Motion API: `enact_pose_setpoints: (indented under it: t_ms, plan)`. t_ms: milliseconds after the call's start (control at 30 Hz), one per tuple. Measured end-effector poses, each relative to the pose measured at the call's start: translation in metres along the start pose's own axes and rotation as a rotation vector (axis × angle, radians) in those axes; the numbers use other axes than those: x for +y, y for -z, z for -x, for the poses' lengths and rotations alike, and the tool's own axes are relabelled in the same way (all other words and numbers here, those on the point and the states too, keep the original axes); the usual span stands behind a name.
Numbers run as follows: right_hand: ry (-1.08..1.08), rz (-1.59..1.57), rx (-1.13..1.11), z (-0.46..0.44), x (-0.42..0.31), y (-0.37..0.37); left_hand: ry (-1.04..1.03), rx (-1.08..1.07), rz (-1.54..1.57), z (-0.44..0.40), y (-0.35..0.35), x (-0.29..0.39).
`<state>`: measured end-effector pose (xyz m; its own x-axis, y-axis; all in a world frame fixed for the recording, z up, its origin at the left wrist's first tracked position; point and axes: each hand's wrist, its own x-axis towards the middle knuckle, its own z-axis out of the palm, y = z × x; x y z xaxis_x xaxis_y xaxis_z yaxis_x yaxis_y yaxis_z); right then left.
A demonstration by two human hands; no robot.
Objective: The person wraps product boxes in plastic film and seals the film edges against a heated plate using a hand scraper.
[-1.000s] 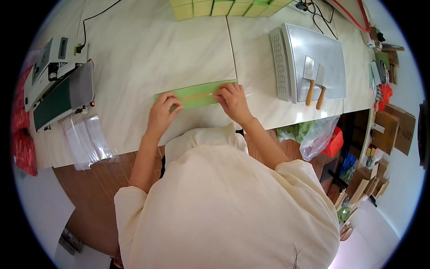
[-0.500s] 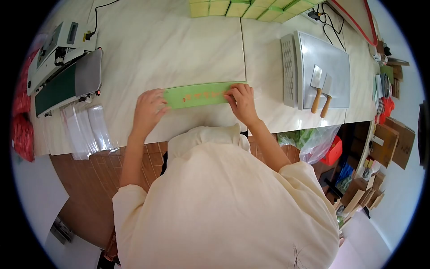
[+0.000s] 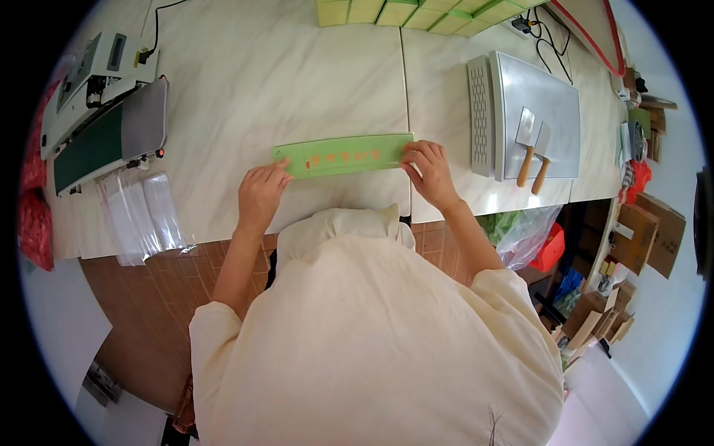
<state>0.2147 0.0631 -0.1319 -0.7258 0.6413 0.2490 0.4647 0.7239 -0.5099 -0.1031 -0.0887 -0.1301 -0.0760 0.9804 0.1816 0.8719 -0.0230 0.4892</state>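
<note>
A long, flat green box (image 3: 342, 154) with orange printed characters lies crosswise on the table in front of me. My left hand (image 3: 262, 195) holds its left end, fingertips at the lower corner. At the opposite end, the fingers and thumb of my right hand (image 3: 431, 174) are closed on the box's edge. The printed face between my hands is fully visible, while the underside is hidden.
A metal-topped unit (image 3: 554, 104) with two wooden-handled scrapers (image 3: 526, 141) stands at right. At left are a belt machine (image 3: 111, 134) and clear plastic bags (image 3: 145, 215). Green boxes (image 3: 409, 13) are stacked at the far edge. A black cable (image 3: 552, 44) lies beyond.
My right hand has slid right, from over the printing to the box's right end. My left hand has come lower and slightly right, uncovering more of the left end.
</note>
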Motion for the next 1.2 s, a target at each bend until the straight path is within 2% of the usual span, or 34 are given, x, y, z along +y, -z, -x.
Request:
enact_pose_setpoints:
  t_ms: [200,300,400,567,1200]
  plan:
    - [0.045,0.004,-0.066,-0.002,-0.003,0.008,0.012,-0.036,0.001,0.003,0.001,-0.004]
    - [0.01,-0.03,-0.012,-0.008,-0.001,0.004,-0.08,0.039,-0.002,0.001,-0.002,-0.009]
    - [-0.081,-0.076,-0.027,-0.01,0.007,-0.003,0.003,0.057,0.107,-0.005,0.0,-0.007]
    - [-0.114,-0.168,0.011,-0.013,0.009,-0.009,0.207,0.04,0.194,-0.01,-0.001,-0.002]
    - [-0.169,-0.194,0.017,-0.015,0.008,-0.013,0.201,0.09,0.211,-0.009,-0.009,-0.004]
